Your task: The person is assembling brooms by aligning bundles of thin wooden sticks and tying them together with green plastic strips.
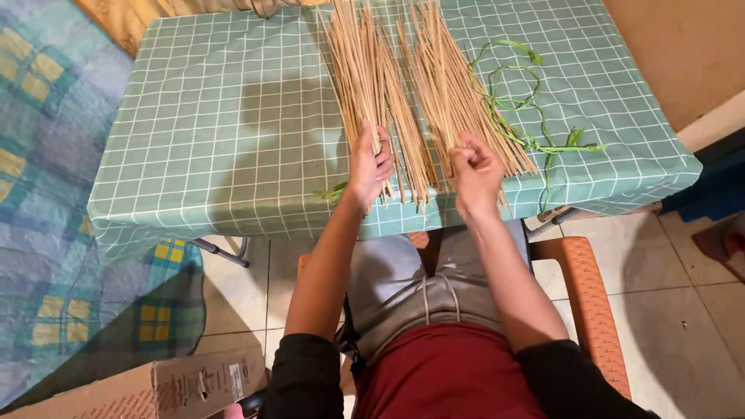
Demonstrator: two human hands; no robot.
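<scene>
Many long thin tan sticks (388, 85) lie in two loose bundles on a table with a green checked cloth (225, 116). My left hand (368, 165) grips a few sticks of the left bundle near their lower ends. My right hand (475, 172) is closed at the lower end of the right bundle (454, 85), pinching what looks like a single stick. Green leaf strips (516, 109) curl on the cloth just right of the sticks. A small green scrap (332, 192) lies by my left wrist.
I sit on an orange woven chair (586, 299) at the table's near edge. A blue and yellow patterned blanket (46, 194) covers the left side. A cardboard box (155, 388) lies on the tiled floor at lower left. A dark object stands at far right.
</scene>
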